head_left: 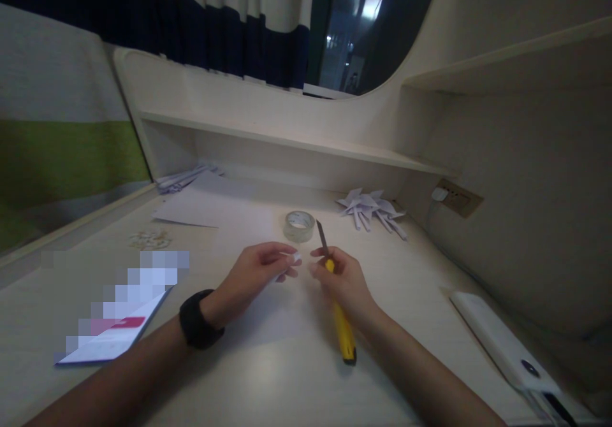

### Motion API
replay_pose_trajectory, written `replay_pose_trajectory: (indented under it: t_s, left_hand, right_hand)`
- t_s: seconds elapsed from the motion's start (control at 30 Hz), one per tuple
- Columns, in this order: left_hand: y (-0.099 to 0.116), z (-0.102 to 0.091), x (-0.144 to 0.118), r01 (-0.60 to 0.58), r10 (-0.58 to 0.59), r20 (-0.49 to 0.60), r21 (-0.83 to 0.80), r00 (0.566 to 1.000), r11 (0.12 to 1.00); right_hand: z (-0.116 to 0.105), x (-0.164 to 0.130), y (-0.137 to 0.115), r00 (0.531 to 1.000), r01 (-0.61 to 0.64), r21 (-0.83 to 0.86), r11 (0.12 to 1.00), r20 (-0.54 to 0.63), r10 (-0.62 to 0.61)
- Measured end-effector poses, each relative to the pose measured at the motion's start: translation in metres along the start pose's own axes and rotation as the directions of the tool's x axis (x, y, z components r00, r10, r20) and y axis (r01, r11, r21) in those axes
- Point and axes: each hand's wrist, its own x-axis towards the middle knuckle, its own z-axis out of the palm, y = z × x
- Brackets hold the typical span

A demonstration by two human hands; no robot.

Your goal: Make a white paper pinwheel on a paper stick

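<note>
My left hand (pixel 268 264), with a black band on its wrist, pinches a small white piece (pixel 296 257) that looks like rolled paper; most of it is hidden by the fingers. My right hand (pixel 343 277) is closed around a yellow utility knife (pixel 343 331). Its blade is out and points away from me, up and to the left. A roll of clear tape (pixel 299 226) lies on the desk just beyond both hands, touching neither. The two hands are close together but apart, above the desk (pixel 268 376).
Folded paper pinwheels (pixel 366 205) lie at the back right. Paper sheets (pixel 205 201) and a stack of paper strips (pixel 184 178) are at the back left. Small pale pieces (pixel 150 240) and a lit tablet (pixel 119 325) sit left. A white device (pixel 502 338) rests along the right wall.
</note>
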Motion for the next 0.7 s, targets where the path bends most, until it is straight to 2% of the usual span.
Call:
replay_pose_trajectory:
  t_s: [0.13,0.23,0.3,0.5,0.7]
  left_hand:
    - [-0.001,0.000,-0.004,0.078,-0.044,0.202,-0.167,0.978,0.983]
    - [0.003,-0.001,-0.008,0.195,-0.096,0.365,-0.243,0.926,0.950]
    - [0.006,-0.002,-0.010,0.244,-0.120,0.425,-0.252,0.897,0.936]
    - [0.004,-0.003,-0.011,0.261,-0.121,0.466,-0.247,0.876,0.933]
    - [-0.001,-0.003,-0.007,0.145,-0.100,0.395,-0.084,0.913,0.986]
  right_hand:
    - [-0.007,0.001,-0.002,0.986,0.158,-0.061,0.986,0.057,-0.155]
    - [-0.011,0.001,-0.006,0.972,0.195,-0.099,0.976,0.153,-0.179]
    - [-0.012,0.002,-0.006,0.967,0.204,-0.119,0.972,0.179,-0.181]
    - [-0.014,0.005,-0.001,0.963,0.162,-0.050,0.986,0.224,-0.147]
    - [-0.014,0.007,0.000,0.975,0.125,-0.035,0.992,0.189,-0.116]
